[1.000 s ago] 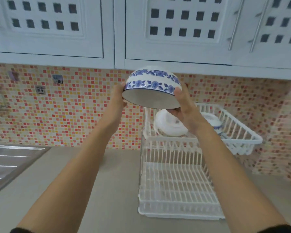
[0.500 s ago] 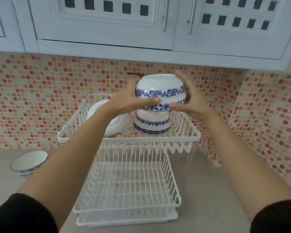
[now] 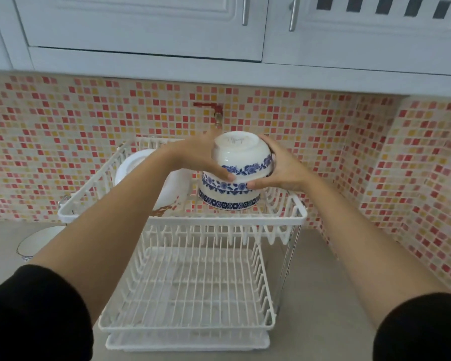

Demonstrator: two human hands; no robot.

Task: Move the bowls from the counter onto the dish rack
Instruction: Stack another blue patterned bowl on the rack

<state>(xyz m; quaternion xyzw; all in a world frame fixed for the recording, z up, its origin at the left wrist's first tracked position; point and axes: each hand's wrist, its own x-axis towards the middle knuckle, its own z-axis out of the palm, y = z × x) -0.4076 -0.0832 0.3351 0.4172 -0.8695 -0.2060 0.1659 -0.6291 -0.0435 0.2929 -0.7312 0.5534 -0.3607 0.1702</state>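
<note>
There is a faint maker's mark printed on the upturned base of the top bowl, but it is too blurred to read. That bowl is white with a blue flower band and is upside down, sitting on or just above a second upside-down bowl of the same pattern on the upper tier of the white dish rack; whether the 2 touch cannot be told. The left hand wraps the bowl's left side, fingers curled round it with the thumb on the blue band. The right hand cups the right side, thumb tip at the lower rim. Both hands are closed on the bowl. A white plate leans in the upper tier to the left. The lower tier holds nothing. 1 more bowl stands upright on the counter, left of the rack, partly hidden by the left forearm
</note>
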